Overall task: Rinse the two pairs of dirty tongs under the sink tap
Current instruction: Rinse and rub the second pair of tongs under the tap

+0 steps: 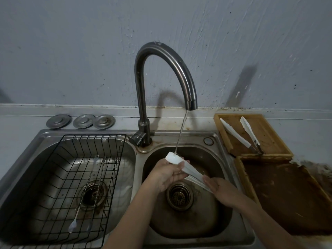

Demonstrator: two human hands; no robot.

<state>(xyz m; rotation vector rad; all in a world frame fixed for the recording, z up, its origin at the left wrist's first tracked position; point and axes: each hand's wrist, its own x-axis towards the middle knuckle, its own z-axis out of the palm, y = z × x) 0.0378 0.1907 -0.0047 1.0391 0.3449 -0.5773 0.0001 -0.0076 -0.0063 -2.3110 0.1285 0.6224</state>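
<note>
I have one pair of white tongs (186, 169) under the tap (161, 72) stream, over the right basin (212, 159). My left hand (168, 174) cradles the hinge end, fingers curled round it; my right hand (220, 188) pinches the tip end. The second pair of tongs (242, 134) lies on the wooden tray (265, 130), beyond my right hand, well apart. My worry: wet plastic is slick, so a loose grip could drop the tongs toward the drain (179, 195) just below my hands.

Head view looks forward and down, close over the sink (212, 141); wall behind.
</note>
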